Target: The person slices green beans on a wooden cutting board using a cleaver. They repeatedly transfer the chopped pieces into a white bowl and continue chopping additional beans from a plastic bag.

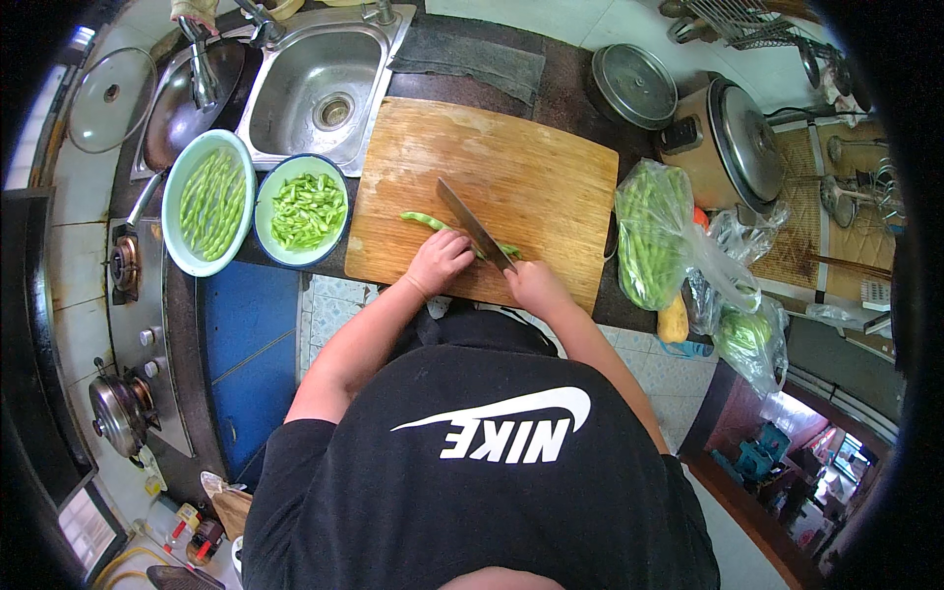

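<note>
A wooden cutting board (509, 162) lies on the counter before me. My left hand (442, 262) presses a green bean pod (422, 218) onto it near the front edge, fingers curled over the pod. In my right hand (538, 286) is the grip of a cleaver (472, 221), its blade slanting up and to the left beside my left fingertips. Bits of green bean (509, 251) show just past the blade; part of the pod is hidden by my hand and the steel. Left of the board, a blue-rimmed bowl (259, 234) holds cut bean pieces (308, 212).
A pale green basin (171, 221) holds whole beans (212, 206). Behind stands a steel sink (321, 88) beside a wok (184, 110). To the right are a bag of green beans (653, 236), a yellow vegetable (672, 321), bagged greens (745, 332) and a rice cooker (693, 147).
</note>
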### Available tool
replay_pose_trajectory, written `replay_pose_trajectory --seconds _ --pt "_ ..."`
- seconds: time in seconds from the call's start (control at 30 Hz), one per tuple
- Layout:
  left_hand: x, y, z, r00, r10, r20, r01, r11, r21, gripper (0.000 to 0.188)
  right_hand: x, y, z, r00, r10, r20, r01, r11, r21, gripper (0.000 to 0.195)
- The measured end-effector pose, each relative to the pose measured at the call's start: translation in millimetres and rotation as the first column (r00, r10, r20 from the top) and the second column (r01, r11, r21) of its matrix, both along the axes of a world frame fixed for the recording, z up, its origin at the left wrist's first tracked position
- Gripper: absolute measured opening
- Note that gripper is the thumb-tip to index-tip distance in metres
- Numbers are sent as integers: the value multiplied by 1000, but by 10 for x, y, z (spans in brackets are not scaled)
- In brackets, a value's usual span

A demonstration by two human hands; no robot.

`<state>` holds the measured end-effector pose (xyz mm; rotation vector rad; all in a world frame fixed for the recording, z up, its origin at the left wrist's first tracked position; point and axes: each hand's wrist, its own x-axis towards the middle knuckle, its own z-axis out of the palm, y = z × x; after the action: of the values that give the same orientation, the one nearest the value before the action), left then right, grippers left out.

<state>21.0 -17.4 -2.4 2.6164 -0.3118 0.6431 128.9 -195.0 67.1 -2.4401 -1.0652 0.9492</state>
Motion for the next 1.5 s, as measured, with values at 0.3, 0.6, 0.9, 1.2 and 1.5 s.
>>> replay_pose_trajectory --seconds 0.3,0.6,0.9,1.2,1.5 --pt "-66 -83 7 999 -22 -42 22 1000 0 17 0 -232 305 997 69 23 -67 995 -74 32" --pt "-105 -84 -54 999 -35 1 35 999 15 18 -92 -276 376 999 21 -33 -26 990 -137 31" --pt "-98 -79 -23 998 -60 37 60 998 -5 15 -106 -155 170 997 63 -48 -68 991 -112 32" --pt "-90 -64 -1 997 -72 25 72 997 -32 17 -68 56 52 1000 2 -11 -3 998 -65 32" --pt "-128 169 163 995 52 -82 -49 998 40 25 -96 -67 190 998 -49 -29 46 992 -114 32"
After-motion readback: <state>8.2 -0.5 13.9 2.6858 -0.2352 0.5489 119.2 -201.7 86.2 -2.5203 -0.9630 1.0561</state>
